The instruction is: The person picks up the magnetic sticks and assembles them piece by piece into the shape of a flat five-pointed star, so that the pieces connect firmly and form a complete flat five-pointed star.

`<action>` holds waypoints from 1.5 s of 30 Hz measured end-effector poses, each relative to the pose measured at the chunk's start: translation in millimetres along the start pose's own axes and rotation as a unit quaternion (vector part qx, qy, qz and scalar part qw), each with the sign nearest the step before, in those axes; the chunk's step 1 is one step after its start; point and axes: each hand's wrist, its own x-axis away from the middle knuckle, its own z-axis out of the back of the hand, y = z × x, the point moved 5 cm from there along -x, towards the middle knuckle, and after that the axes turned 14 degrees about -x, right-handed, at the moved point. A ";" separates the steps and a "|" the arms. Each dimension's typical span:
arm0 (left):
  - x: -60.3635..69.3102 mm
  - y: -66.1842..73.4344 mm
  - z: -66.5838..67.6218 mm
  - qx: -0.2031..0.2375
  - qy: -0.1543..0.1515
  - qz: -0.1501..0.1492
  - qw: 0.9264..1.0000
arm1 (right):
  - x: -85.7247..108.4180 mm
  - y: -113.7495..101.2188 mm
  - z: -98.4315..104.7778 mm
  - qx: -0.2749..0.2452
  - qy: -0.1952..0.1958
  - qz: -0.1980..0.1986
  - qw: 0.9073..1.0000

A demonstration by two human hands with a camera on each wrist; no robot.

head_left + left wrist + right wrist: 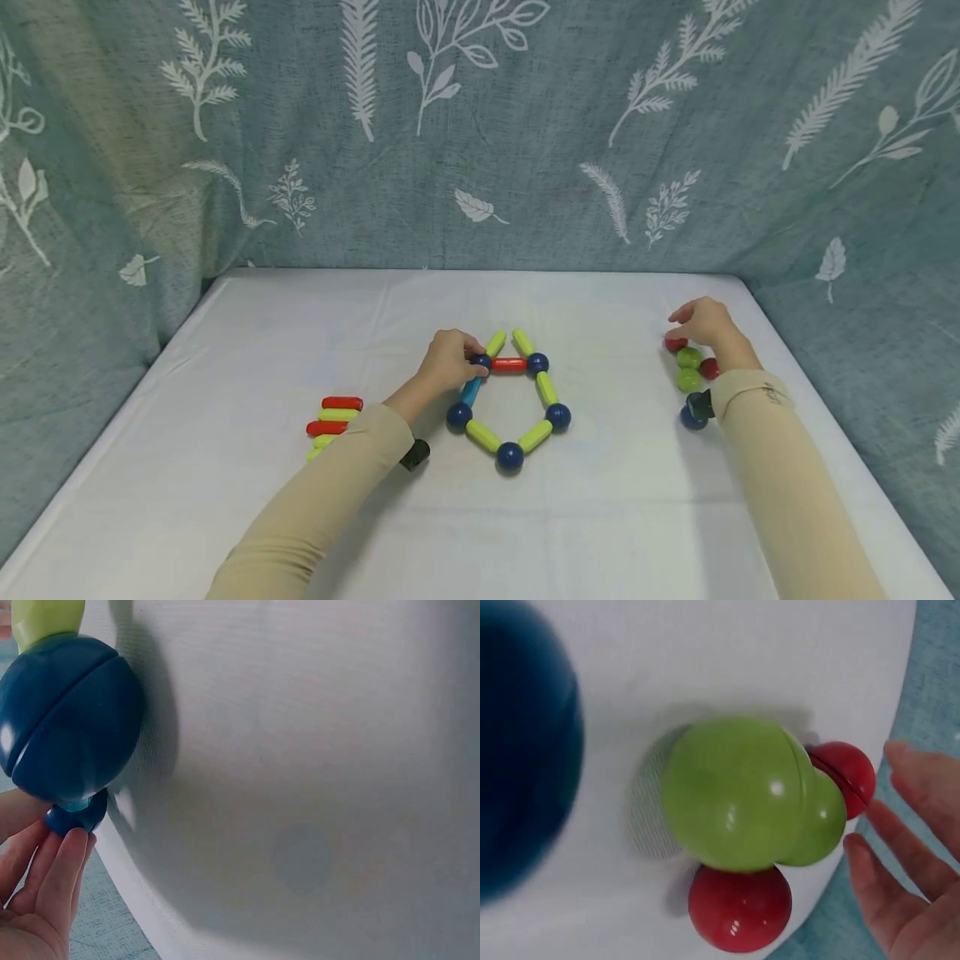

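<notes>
My left hand (446,360) grips the blue ball (481,363) at the ring's upper left; in the left wrist view the fingers (64,874) lie around that ball (79,816), behind a nearer blue ball (75,720). Yellow-green rods (546,388), a blue rod (470,392), a red rod (510,365) and blue balls form the ring, and two more yellow-green rods point away from its far side. At the far right, my right hand (708,323) is over a red ball (676,343). The right wrist view shows its fingers spread beside that ball (846,771); contact is unclear.
Red and yellow-green rods (341,402) lie left of the ring, partly behind the left sleeve. Green balls (688,381), another red ball (709,368) and a blue ball (693,418) sit near the right hand. A patterned cloth (480,167) hangs behind the white table (615,517).
</notes>
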 end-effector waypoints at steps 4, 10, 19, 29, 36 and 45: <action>0.3 0.4 -0.8 0.002 -0.001 0.007 1.000 | -2.6 2.4 -6.3 0.008 -0.003 -0.019 1.000; 0.4 -0.4 -1.0 0.004 -0.001 0.007 1.000 | -6.1 -2.6 -12.4 0.035 -0.003 -0.011 0.999; -0.4 -1.5 0.2 0.008 -0.002 0.009 1.000 | -17.2 -38.2 -38.3 0.004 -0.029 0.049 0.998; 0.1 -0.7 1.2 0.010 -0.005 0.007 1.000 | -26.7 -91.9 -88.3 -0.044 -0.050 0.103 0.992; 3.2 5.1 -1.9 0.018 -0.026 -0.003 1.000 | -26.0 -122.1 -117.1 -0.079 -0.051 0.151 0.984; 6.7 12.9 -7.4 0.016 -0.036 -0.010 0.999 | -27.4 -131.6 -140.9 -0.084 -0.082 0.171 0.978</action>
